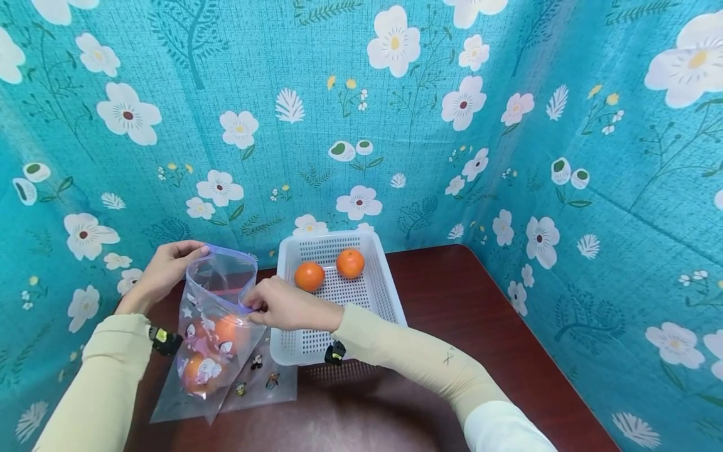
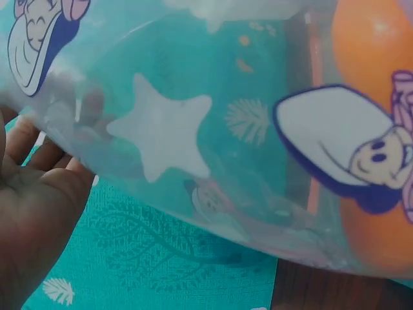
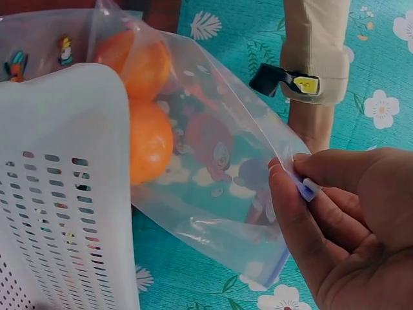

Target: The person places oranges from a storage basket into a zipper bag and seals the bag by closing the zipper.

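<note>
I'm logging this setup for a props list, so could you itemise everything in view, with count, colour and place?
Table: 1, dark red-brown, under the work
Cloth: number of pieces unclear, teal with white flowers, behind and right of the table
Basket: 1, white, on the table
Zip bag: 1, clear with purple rim and prints, held left of the basket
Flat bag: 1, clear with small prints, on the table, partly behind the zip bag
Oranges: 2, orange, in the basket; at least 2 more in the zip bag
Wrist cameras: 2, black and yellow, one per wrist
Sleeves: 2, cream, on the forearms
Left hand: 1, gripping the zip bag's rim
Right hand: 1, pinching the rim's near right side
</note>
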{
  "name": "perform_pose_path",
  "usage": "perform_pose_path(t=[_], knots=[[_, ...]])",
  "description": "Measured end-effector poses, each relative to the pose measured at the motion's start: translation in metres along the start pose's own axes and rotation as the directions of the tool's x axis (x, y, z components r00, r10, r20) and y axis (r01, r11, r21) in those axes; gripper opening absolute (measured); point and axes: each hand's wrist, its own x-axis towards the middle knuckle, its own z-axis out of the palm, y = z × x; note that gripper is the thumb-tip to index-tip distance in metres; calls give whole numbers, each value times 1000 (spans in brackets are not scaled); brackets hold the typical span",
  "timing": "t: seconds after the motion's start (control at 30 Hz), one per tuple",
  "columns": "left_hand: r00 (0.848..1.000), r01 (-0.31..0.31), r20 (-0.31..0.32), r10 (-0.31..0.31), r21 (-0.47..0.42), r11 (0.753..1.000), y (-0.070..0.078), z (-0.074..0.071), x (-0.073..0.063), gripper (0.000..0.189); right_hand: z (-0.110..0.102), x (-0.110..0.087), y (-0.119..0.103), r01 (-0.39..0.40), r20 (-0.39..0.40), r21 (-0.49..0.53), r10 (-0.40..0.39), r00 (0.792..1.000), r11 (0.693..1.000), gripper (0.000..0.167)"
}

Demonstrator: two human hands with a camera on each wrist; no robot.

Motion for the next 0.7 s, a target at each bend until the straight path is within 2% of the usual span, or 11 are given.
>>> perform_pose_path(t=[0.07,0.17,0.37,0.47,0.57,0.7], knots=[[999,-10,-48,9,-29,1000,-2,-2,-1,51,-2,1,-1,-15,-8,8,15,1000,1000,6],[992,-33,-121,23,-76,997,-7,-6,-3,45,-4,2,-2,-30,-22,18,30,999,999,12],[962,-81,-269,49,-106,991,-15,-17,-13,33,-10,5,-6,-40,-41,63,43,998,997,19],[940,-101,-338,45,-152,983,-16,-23,-19,28,-15,5,-8,-48,-52,85,53,997,995,21],[913,-109,-407,14,-210,972,-17,-28,-25,25,-21,6,-8,-53,-64,99,60,996,994,20],[860,-76,-504,-78,-278,958,-19,-31,-33,28,-30,6,-7,-80,-64,130,89,994,988,20]])
